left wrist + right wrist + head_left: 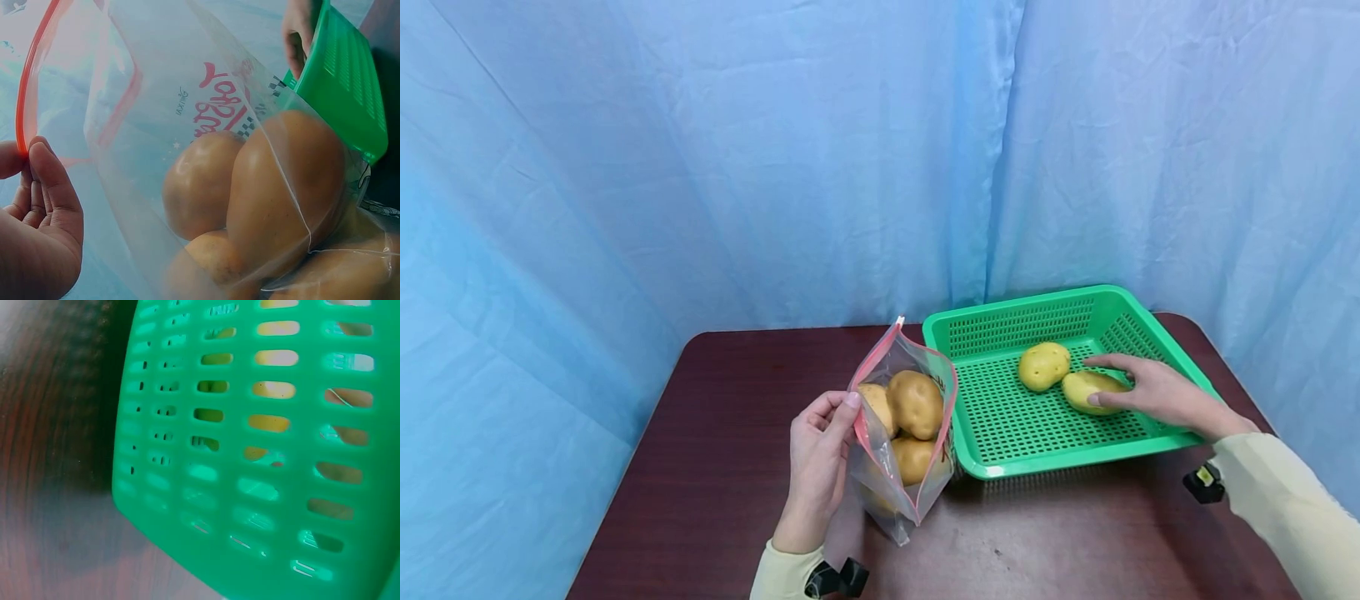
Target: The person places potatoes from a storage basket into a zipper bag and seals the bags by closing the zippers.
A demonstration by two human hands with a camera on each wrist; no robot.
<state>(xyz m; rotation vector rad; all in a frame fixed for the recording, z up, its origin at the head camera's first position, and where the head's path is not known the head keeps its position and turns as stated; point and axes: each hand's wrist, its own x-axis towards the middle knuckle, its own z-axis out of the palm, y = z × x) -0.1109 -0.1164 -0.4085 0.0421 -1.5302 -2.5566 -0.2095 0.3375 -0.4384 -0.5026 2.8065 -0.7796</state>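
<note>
My left hand (818,462) pinches the pink-edged rim of a clear zip bag (880,492) between thumb and fingers. The bag's mouth gapes, and several potatoes (914,405) fill it; through the plastic in the left wrist view they press against each other, beside red printed lettering. Over the green basket (1078,461), my right hand (1165,398) spreads its thumb and fingers about a yellow potato (1093,392), thumb at its near side. A second yellow potato (1044,367) lies just left of it. In the right wrist view the basket's slotted wall (181,487) hides most of the hand.
The basket stands on a dark brown table (730,467), at its back right, close beside the bag. A blue curtain (820,167) hangs behind the table. Black wrist devices (1204,483) sit at both sleeves.
</note>
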